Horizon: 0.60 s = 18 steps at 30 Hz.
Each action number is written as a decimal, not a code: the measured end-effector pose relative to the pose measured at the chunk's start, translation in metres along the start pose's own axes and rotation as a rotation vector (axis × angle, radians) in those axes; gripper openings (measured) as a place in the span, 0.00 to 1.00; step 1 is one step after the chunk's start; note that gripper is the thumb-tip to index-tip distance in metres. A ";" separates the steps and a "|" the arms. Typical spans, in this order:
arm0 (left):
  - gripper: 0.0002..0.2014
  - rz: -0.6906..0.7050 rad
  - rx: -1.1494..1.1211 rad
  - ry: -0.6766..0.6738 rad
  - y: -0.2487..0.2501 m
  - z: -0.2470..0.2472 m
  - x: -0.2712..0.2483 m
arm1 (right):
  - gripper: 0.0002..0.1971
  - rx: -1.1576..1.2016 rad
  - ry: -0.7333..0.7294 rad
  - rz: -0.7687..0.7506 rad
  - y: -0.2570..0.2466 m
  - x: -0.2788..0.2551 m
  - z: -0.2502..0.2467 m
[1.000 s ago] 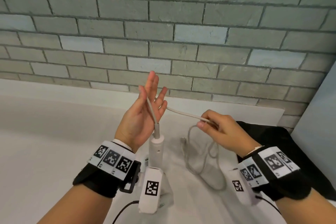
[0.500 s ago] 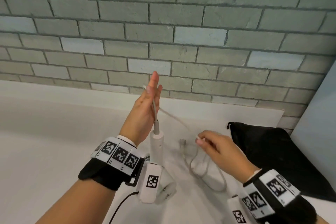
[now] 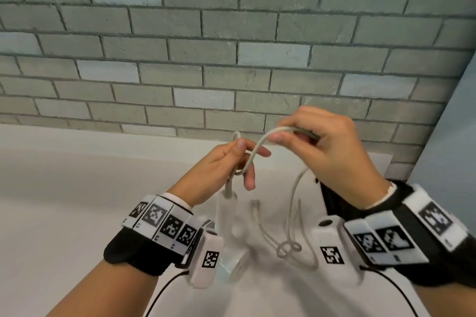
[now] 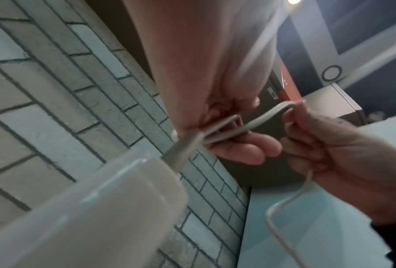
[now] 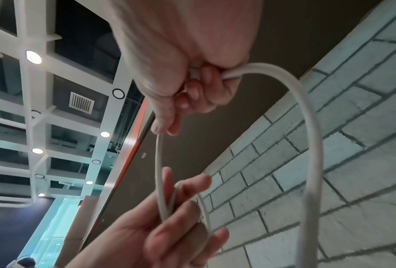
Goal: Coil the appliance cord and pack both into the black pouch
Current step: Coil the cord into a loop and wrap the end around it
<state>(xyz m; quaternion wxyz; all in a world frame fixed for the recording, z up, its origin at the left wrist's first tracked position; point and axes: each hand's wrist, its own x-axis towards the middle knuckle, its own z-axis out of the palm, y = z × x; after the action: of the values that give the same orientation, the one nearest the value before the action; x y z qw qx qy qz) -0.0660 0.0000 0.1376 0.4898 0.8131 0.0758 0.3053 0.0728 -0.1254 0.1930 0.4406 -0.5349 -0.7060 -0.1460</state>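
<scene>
The white appliance [image 3: 226, 213] hangs upright below my left hand [image 3: 242, 157] and fills the lower left of the left wrist view as a pale body [image 4: 89, 208]. My left hand pinches the grey cord [image 3: 253, 154] just above the appliance, with a small loop held in its fingers [image 4: 245, 146]. My right hand [image 3: 291, 136] pinches the cord [image 5: 312, 136] a little higher and to the right, and an arch of cord spans the two hands. The remaining cord [image 3: 288, 247] lies in loose loops on the table, its plug [image 3: 255, 206] beside the appliance. The black pouch [image 3: 332, 203] is mostly hidden behind my right wrist.
A white table [image 3: 77, 213] runs up to a grey brick wall [image 3: 231, 46]. A pale panel [image 3: 453, 136] stands at the right edge. Thin black cables [image 3: 159, 296] trail from both wrist cameras.
My right hand has risen from near the table to beside the left hand, bringing an arch of cord. The left hand's fingers have curled onto the cord. The pouch is now mostly covered.
</scene>
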 end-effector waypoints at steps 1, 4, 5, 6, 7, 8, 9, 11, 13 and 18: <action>0.25 -0.016 -0.028 -0.055 0.000 0.001 -0.001 | 0.09 0.022 0.042 0.036 0.003 0.006 0.000; 0.26 -0.010 -0.205 -0.206 -0.002 0.005 -0.003 | 0.07 0.084 0.122 0.143 0.014 0.018 0.004; 0.25 -0.010 -0.268 -0.235 -0.003 0.006 -0.003 | 0.07 0.098 0.125 0.166 0.018 0.020 0.007; 0.24 -0.012 -0.315 -0.257 -0.002 0.006 -0.003 | 0.08 0.105 0.120 0.180 0.021 0.022 0.010; 0.23 -0.009 -0.350 -0.275 -0.002 0.006 -0.004 | 0.10 0.103 0.110 0.192 0.025 0.024 0.014; 0.21 -0.003 -0.383 -0.288 -0.001 0.006 -0.004 | 0.12 0.097 0.101 0.208 0.028 0.025 0.018; 0.19 0.003 -0.418 -0.292 -0.001 0.007 -0.004 | 0.13 0.097 0.094 0.228 0.032 0.025 0.022; 0.16 0.010 -0.493 -0.261 -0.001 0.007 -0.005 | 0.15 0.103 0.071 0.268 0.042 0.024 0.034; 0.14 0.018 -0.559 -0.207 -0.002 0.008 -0.005 | 0.22 0.112 0.007 0.306 0.050 0.017 0.050; 0.16 -0.018 -0.676 -0.051 -0.002 0.006 -0.005 | 0.15 0.225 -0.208 0.386 0.062 -0.013 0.095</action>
<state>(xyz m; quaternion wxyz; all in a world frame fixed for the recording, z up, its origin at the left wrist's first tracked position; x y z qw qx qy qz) -0.0656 -0.0057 0.1319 0.7361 0.6115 -0.0347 0.2881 0.0840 -0.0457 0.1125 0.4423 -0.6194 -0.6441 0.0761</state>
